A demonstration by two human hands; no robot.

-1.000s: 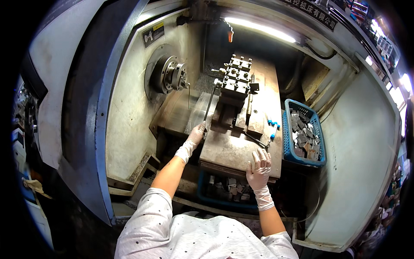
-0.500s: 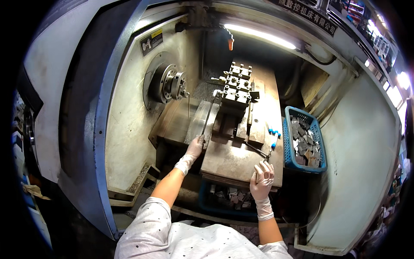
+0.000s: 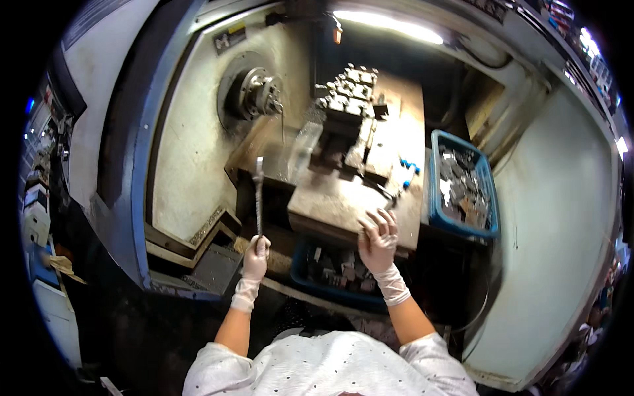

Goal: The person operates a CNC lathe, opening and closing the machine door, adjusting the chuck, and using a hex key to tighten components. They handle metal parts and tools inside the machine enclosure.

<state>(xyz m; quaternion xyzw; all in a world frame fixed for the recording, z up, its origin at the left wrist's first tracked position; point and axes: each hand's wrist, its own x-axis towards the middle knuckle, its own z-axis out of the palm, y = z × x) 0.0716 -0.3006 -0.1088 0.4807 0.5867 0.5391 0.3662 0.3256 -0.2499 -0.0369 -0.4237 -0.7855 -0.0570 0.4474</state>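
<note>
My left hand [image 3: 255, 257], in a pale glove, is closed round the lower end of a long-handled metal wrench [image 3: 259, 191]. The wrench points up and away, in front of the machine bed, its far end blurred and apart from the tool post [image 3: 347, 92]. My right hand [image 3: 378, 241], gloved too, hovers by the front right edge of the metal slide plate [image 3: 330, 201]. Its fingers are loosely stretched and apart, with nothing seen in them. Just beyond them lie a dark rod-like tool [image 3: 386, 191] and small blue-ended pieces [image 3: 407, 173].
A round lathe chuck [image 3: 257, 92] sticks out of the left wall. A blue basket [image 3: 432, 191] of metal pieces stands right of the slide; another blue bin [image 3: 300, 267] of pieces sits below its front edge. A lamp tube [image 3: 389, 25] glows above.
My left hand has drawn the wrench off the tool post, toward me and to the left. My right hand has shifted slightly left with fingers spread. The whole view has tilted.
</note>
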